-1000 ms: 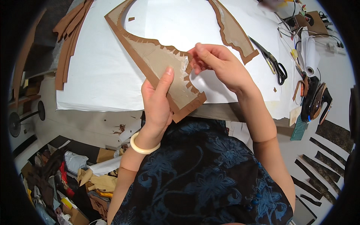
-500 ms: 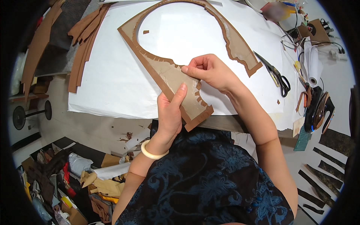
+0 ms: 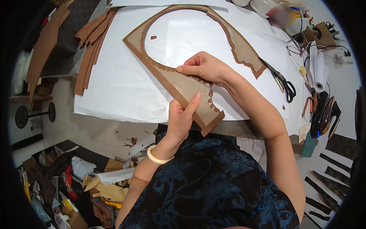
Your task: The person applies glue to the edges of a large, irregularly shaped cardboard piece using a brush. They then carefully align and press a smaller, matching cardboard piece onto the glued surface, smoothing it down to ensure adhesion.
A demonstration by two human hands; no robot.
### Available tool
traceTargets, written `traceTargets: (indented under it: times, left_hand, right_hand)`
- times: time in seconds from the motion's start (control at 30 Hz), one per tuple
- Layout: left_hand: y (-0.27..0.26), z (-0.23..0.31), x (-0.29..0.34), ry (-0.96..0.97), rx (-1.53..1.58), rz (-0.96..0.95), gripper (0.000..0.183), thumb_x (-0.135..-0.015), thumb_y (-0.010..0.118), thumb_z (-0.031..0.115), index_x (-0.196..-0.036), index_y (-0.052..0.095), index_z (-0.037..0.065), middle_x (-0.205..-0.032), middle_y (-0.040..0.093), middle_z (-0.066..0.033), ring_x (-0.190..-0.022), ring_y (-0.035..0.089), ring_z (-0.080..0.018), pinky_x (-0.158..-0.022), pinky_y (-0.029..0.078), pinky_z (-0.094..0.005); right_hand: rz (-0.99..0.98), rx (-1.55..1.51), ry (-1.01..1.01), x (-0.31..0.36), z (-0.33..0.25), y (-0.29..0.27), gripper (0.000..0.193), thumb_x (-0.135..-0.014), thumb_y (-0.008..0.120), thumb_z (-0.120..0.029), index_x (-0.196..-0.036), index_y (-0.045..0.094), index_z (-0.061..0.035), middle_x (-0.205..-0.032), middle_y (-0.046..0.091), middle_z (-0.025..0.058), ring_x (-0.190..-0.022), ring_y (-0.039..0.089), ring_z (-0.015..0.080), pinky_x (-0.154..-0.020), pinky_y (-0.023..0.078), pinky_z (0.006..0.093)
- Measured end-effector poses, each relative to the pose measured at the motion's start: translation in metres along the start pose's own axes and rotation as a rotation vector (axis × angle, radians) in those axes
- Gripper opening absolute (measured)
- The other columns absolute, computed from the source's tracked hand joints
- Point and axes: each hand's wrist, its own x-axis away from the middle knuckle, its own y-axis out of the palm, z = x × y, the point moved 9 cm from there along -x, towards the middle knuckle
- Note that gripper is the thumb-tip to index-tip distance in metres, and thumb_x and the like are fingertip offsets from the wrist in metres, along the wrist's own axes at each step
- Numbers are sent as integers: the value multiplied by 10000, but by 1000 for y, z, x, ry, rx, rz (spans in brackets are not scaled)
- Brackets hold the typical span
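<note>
A curved leather piece (image 3: 187,89), beige on its upturned face with a brown edge folded over and notched along the inner curve, lies over the white-covered table and juts past its front edge. My left hand (image 3: 182,116) grips its near left edge, thumb on top and fingers underneath. With thumb and finger, my right hand (image 3: 204,68) pinches the notched brown edge on the inner curve. Black-handled scissors (image 3: 280,80) rest to the right, by the piece's far arm. A small brown scrap (image 3: 153,37) sits inside the big curve.
Brown leather strips (image 3: 89,57) hang over the table's left side. On the right stand an iron (image 3: 331,118), a paper roll (image 3: 319,76) and tangled cables. Dark strips (image 3: 328,187) lie at the lower right. A heap of scraps (image 3: 84,183) fills the lower left.
My right hand has moved a little left along the notched inner edge. My left hand and the near end of the leather piece have shifted slightly right and nearer in view.
</note>
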Motion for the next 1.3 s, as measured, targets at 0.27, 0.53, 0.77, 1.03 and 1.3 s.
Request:
traceTargets:
  times: [0.27,0.53,0.77,1.03,1.3]
  left_hand:
    - [11,-14,2,-51,43,-18,252,-1001,604,176,-1152,605,-27,-1022,670,-53,-913,620,-89,-804,505,-254]
    - [23,-45,25,-636,-189,-463,422,-1034,525,338,-1098,634,-64,-914,723,-183,-755,726,-229,-669,609,-297]
    - [-60,132,-41,188,-573,-23,297,-1021,550,238,-1071,654,-36,-942,706,-124,-870,689,-184,-818,570,-301]
    - [-110,147,-210,-27,-900,245,619,-934,634,494,-1236,576,-44,-991,656,-90,-799,577,-136,-729,494,-251]
    - [-77,155,-287,39,-1256,134,542,-903,700,424,-1214,606,-10,-876,644,-82,-727,537,-130,-654,453,-246]
  right_hand:
    - [-56,271,-28,14,-10,0,284,-887,757,-290,-838,748,-10,-687,662,14,-588,522,67,-545,422,242]
    - [-163,211,57,25,-2,-6,276,-871,782,-282,-734,692,-60,-605,562,-63,-554,432,35,-514,340,219]
    - [-335,397,134,74,4,-17,263,-860,793,-267,-779,713,-31,-615,582,-59,-557,452,45,-524,370,232]
    - [-397,636,89,113,5,-29,220,-832,802,-264,-895,776,-55,-619,626,-22,-563,476,79,-532,401,282]
    - [-325,631,17,122,9,-38,235,-838,789,-258,-959,777,-57,-660,673,19,-568,499,103,-543,417,299]
